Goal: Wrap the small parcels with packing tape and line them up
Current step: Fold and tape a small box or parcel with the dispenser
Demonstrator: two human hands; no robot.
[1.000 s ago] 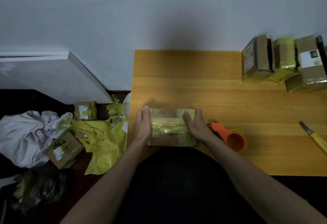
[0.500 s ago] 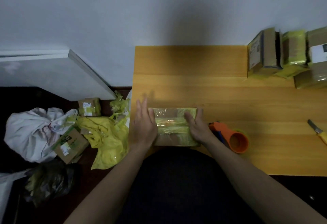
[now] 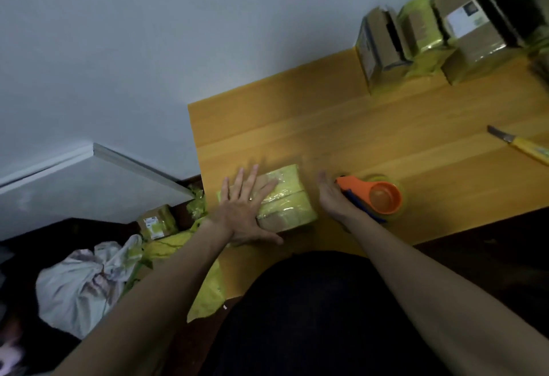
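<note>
The right hand (image 3: 329, 197) has come off the parcel (image 3: 285, 200) and drifted, fingers loose, beside the orange tape dispenser (image 3: 371, 197); the left hand (image 3: 243, 209) presses spread flat on it at the counter's (image 3: 326, 126) near edge. Wrapped parcels (image 3: 430, 30) already line the back; more wait on the floor.

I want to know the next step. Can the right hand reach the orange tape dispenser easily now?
Probably yes. The right hand is open and holds nothing, right beside the orange tape dispenser on the table. Nothing lies between them.
</note>
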